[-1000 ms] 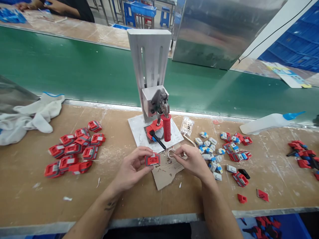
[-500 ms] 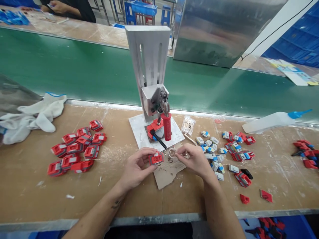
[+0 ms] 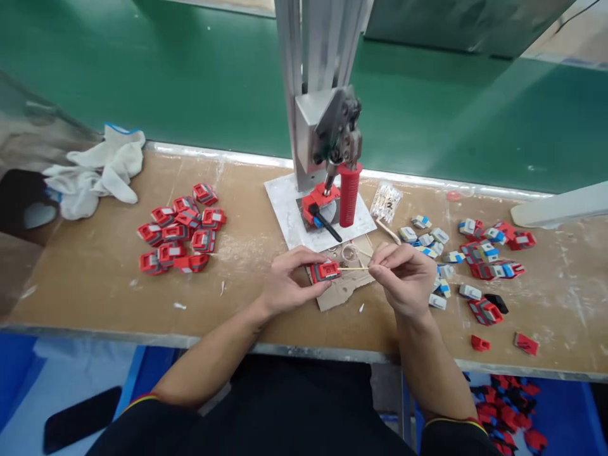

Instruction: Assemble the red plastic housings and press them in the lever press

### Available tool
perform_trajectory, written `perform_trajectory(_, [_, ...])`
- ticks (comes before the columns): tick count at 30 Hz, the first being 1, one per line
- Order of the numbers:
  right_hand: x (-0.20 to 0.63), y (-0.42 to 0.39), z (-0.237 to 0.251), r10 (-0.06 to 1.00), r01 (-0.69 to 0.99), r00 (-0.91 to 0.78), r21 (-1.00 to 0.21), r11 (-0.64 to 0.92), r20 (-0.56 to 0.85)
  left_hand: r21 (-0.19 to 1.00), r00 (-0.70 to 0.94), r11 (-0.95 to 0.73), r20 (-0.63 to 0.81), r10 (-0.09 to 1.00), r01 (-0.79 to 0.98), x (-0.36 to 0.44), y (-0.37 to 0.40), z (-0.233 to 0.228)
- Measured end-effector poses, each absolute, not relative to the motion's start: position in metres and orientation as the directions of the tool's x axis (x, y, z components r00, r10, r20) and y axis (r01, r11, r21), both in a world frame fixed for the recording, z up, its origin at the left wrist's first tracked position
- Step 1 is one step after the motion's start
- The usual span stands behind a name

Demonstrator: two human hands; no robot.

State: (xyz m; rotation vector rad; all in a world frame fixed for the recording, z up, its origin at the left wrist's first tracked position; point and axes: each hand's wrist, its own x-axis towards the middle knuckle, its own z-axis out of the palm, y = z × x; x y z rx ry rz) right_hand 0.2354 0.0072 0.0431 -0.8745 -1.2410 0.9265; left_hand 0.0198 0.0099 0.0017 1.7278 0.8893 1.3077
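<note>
My left hand (image 3: 292, 282) pinches a red and grey toy vehicle part (image 3: 325, 271) above a torn piece of cardboard (image 3: 339, 294). Between the fingertips of my right hand (image 3: 403, 275) is a thin wooden stick (image 3: 354, 269), its far end at the right side of the red part; whether it touches cannot be made out. A small clear round dish (image 3: 350, 253) lies on the cardboard just behind the stick. Beyond my hands stands a toggle clamp with a red handle (image 3: 349, 196), its plunger over another red part (image 3: 323, 197) on a white plate (image 3: 285, 196).
A pile of red parts (image 3: 175, 231) lies on the left, near white gloves (image 3: 111, 161). On the right are small white, blue and yellow parts (image 3: 439, 235), more red parts (image 3: 484, 310) and a white bottle (image 3: 555, 206). Cotton swabs (image 3: 386, 201) lie beside the plate.
My right hand has drawn back from the dish and now shows the stick reaching to the red part. My left hand still holds that part. The view has tipped downward.
</note>
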Motion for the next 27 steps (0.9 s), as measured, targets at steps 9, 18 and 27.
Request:
perform_trajectory(9, [0.224,0.008,0.039,0.940,-0.080,0.039,-0.937,0.341,0.339,0.871,0.226,-0.489,0.466,0.855,0.054,0.018,0.013,0.000])
perform_trajectory(18, [0.221,0.009,0.036,0.942,-0.041,0.034,-0.941,0.336,0.335,0.858,0.219,-0.513,0.495,0.841,0.028,0.018,0.014,-0.003])
perform_trajectory(27, [0.218,0.008,0.039,0.936,-0.024,0.037,-0.936,0.352,0.351,0.874,0.231,-0.484,0.464,0.855,0.037,0.018,0.012,-0.003])
